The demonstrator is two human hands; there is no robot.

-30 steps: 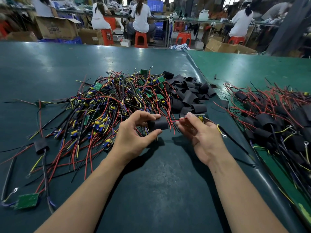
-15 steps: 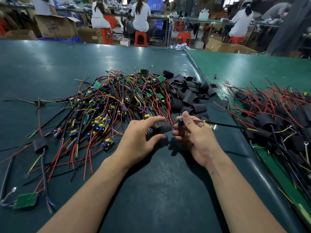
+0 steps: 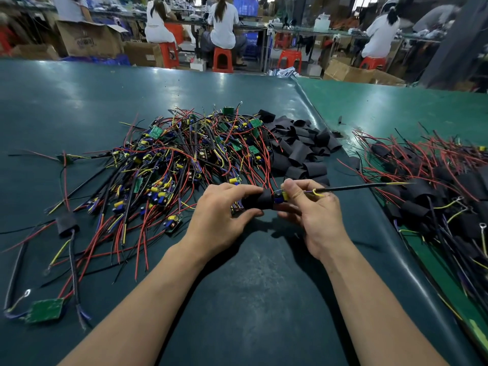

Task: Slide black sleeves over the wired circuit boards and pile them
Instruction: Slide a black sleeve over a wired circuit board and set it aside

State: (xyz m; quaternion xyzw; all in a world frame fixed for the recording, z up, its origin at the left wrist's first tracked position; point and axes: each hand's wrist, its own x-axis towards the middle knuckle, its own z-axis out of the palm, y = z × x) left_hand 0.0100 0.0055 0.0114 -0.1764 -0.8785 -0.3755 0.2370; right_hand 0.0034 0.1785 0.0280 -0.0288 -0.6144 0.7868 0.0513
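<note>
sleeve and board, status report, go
Left hand grips black sleeve. Right hand pinches circuit board, partly in. Nothing blocking.

Nothing really readable here. The cardboard box (image 3: pixel 88 39) way in the back has some dark print on its side, but it's too blurry to make out any letters.
</note>
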